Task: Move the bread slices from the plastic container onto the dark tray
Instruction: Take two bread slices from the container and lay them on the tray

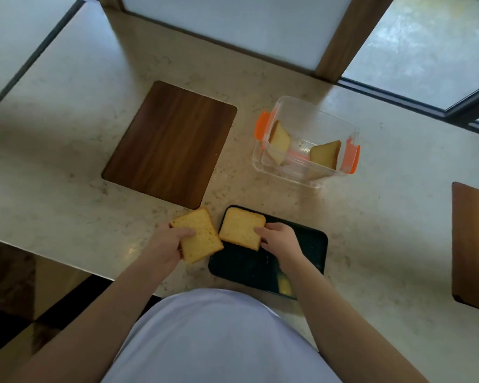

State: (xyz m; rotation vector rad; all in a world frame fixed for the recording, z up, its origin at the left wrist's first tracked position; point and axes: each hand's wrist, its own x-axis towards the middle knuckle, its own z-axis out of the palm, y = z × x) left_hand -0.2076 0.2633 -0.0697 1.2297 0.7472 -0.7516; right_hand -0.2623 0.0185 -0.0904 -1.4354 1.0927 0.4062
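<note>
My left hand (168, 246) grips a yellow bread slice (198, 236) held just left of the dark tray (313, 241), over the counter. At the tray's far left corner, my right hand (281, 240) holds a second bread slice (241, 228) by its right edge. The clear plastic container (302, 175) with orange clips stands farther back to the right. Inside it, one slice (280, 138) leans at the left and another slice (325, 154) leans at the right. A yellowish patch shows at the tray's near edge, partly hidden by my right forearm.
A brown wooden board (169, 145) lies on the pale stone counter, behind and left of the tray. Another wooden board (473, 244) sits at the right edge. The counter's edge (47, 258) drops off at the near left. A wood-framed panel (340, 51) stands at the back.
</note>
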